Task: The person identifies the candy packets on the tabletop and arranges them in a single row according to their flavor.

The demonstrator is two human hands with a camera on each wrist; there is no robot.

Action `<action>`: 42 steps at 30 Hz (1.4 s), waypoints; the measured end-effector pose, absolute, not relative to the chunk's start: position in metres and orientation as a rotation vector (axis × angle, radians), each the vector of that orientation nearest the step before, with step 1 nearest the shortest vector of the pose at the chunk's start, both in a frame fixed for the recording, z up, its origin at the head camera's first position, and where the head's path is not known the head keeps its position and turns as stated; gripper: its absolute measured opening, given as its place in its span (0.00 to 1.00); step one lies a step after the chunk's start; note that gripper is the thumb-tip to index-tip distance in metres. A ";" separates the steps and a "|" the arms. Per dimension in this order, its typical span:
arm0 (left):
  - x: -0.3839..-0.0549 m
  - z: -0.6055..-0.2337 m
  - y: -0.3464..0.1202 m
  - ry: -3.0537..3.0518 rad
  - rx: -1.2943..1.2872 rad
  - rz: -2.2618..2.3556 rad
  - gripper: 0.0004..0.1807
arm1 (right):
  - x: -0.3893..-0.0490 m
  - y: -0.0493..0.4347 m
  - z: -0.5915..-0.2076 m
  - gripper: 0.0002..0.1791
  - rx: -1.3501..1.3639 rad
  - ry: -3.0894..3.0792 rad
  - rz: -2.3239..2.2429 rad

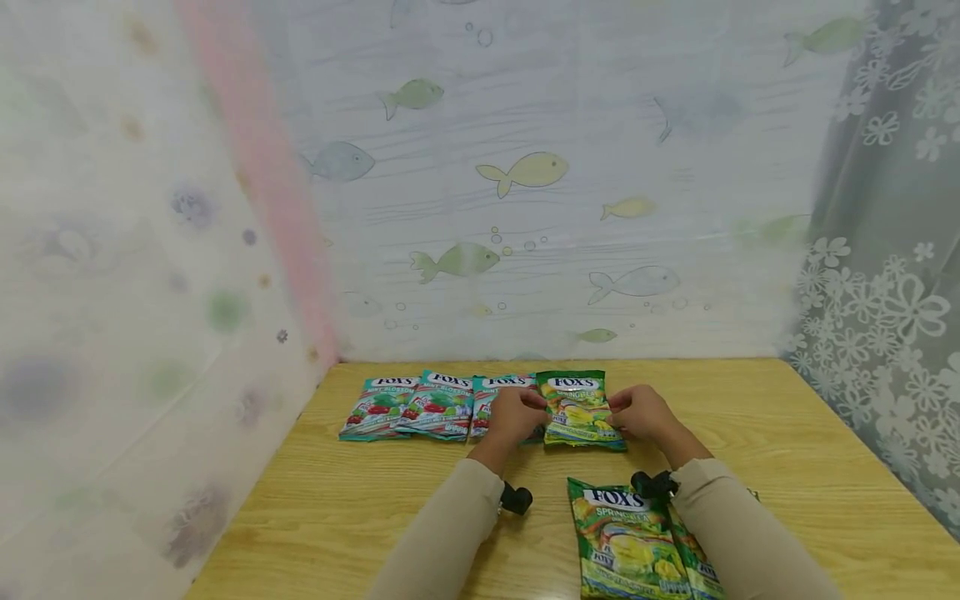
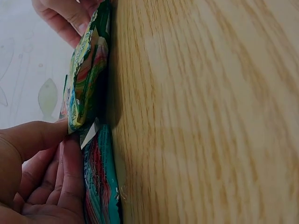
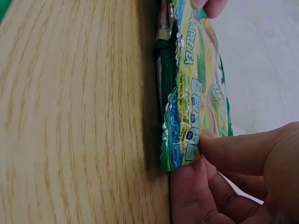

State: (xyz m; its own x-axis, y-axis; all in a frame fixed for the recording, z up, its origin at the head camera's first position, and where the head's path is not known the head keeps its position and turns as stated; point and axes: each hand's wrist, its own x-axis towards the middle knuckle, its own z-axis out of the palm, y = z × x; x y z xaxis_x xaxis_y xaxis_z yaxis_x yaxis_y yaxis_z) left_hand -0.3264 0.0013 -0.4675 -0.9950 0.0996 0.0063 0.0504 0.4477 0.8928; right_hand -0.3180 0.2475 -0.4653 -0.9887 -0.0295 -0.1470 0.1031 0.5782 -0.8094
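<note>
A green and yellow FOX'S candy bag point(image 1: 577, 412) lies at the right end of a row along the back of the table. My left hand point(image 1: 516, 419) pinches its left edge between thumb and fingers. My right hand point(image 1: 643, 415) pinches the lower right edge, the thumb on the printed face in the right wrist view. Beneath the left hand is a teal FOX'S Mint Blossom bag point(image 1: 486, 400), partly covered by that hand and the green bag. In the left wrist view the teal bag point(image 2: 100, 182) lies flat beside the left fingers.
Two more teal bags, one at the left end point(image 1: 378, 410) and one overlapping it point(image 1: 438, 408), continue the row. Near the front, a green bag point(image 1: 626, 546) overlaps another green bag point(image 1: 697, 554), half hidden by the right sleeve. A fish-patterned curtain point(image 1: 540, 250) hangs behind the table point(image 1: 352, 508).
</note>
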 end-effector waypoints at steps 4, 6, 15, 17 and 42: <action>-0.326 -0.467 0.001 2.636 0.125 1.607 0.05 | -0.318 0.248 -0.466 0.20 0.068 2.663 -1.360; -0.327 -0.468 0.001 2.637 0.119 1.603 0.05 | -0.318 0.248 -0.466 0.19 0.076 2.666 -1.350; -0.333 -0.471 0.002 2.612 0.090 1.605 0.06 | -0.321 0.250 -0.468 0.18 0.083 2.664 -1.340; -0.334 -0.470 0.003 2.613 0.090 1.598 0.06 | -0.322 0.251 -0.468 0.18 0.084 2.659 -1.341; -0.332 -0.476 -0.001 2.600 0.145 1.622 0.06 | -0.324 0.251 -0.470 0.18 0.090 2.628 -1.337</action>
State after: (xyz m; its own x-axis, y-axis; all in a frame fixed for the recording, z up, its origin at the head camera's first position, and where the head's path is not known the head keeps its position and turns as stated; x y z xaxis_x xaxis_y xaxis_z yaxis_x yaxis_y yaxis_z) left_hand -0.3324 -0.0006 -0.4760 -0.9928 0.1189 -0.0123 0.0412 0.4375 0.8983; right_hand -0.3238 0.2508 -0.4702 -0.9798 -0.0324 -0.1975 0.1405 0.5910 -0.7944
